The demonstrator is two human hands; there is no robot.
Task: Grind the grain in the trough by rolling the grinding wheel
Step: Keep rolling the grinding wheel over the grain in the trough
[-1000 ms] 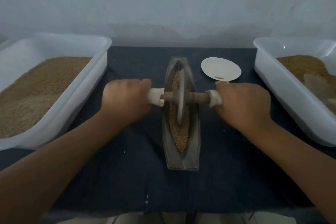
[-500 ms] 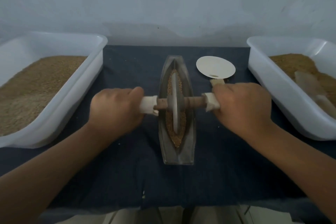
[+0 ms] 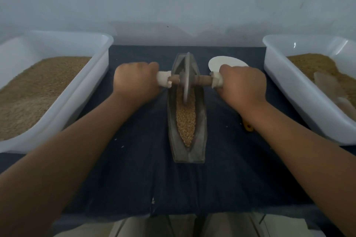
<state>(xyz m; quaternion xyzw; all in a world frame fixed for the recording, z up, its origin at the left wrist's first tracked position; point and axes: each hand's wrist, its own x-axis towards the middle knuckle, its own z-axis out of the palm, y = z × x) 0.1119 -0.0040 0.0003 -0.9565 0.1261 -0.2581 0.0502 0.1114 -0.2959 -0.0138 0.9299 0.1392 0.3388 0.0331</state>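
Observation:
A narrow boat-shaped metal trough [image 3: 201, 127] lies lengthwise on the dark blue cloth in the middle. Brown grain [image 3: 185, 121] fills its groove. The grey grinding wheel [image 3: 186, 81] stands upright in the far part of the trough on a wooden axle with white-wrapped ends. My left hand [image 3: 134, 82] grips the left handle and my right hand [image 3: 242, 84] grips the right handle. Both arms are stretched forward.
A white plastic tub [image 3: 57, 106] of brown grain sits at the left, and another white tub [image 3: 300, 90] with grain and a pale scoop at the right. A white dish [image 3: 217, 62] lies behind my right hand. A small orange object [image 3: 248, 126] peeks out beside my right forearm.
The wheel first came toward me, then rolled away to the far end of the trough, with both hands moving forward with it. More grain shows in the near part of the groove.

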